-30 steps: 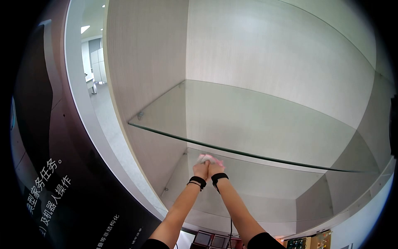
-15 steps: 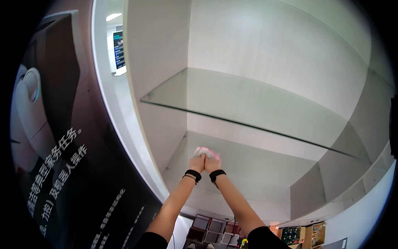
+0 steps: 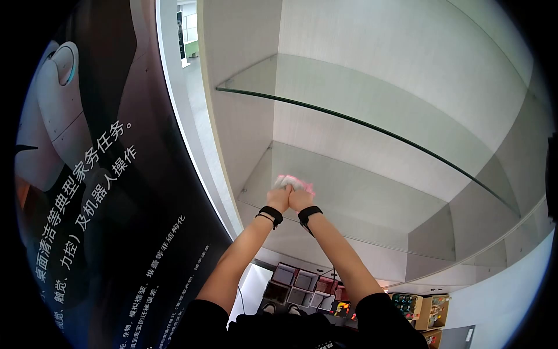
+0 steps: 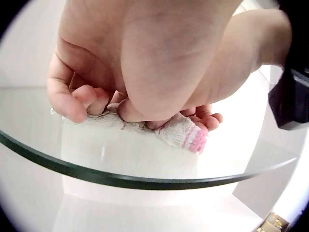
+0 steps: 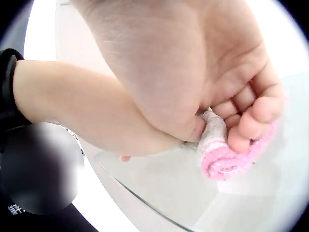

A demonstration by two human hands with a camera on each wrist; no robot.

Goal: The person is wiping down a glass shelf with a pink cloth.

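Observation:
A white knitted cloth with a pink edge [image 3: 295,182] lies bunched under both hands over the lower glass shelf [image 3: 360,192]. My left hand [image 3: 278,199] grips its left part, the fingers curled against the fabric. In the left wrist view the pink end of the cloth [image 4: 197,140] sticks out beside the fingertips. Close beside it, my right hand [image 3: 300,200] holds the other part. The right wrist view shows that hand's fingers bent over a rolled pink end [image 5: 227,162]. Both hands touch near the thumbs.
An upper glass shelf [image 3: 349,87] spans the cabinet above the hands, its dark front edge in front of them. The cabinet's side wall [image 3: 244,52] stands left, beside a black banner with white writing [image 3: 104,232]. Below are storage boxes [image 3: 302,280] and open cartons [image 3: 433,311].
The head view has tilted down, so the shelves appear higher. Both hands have drawn the cloth away from the shelf's back corner, toward its front, still gripping it.

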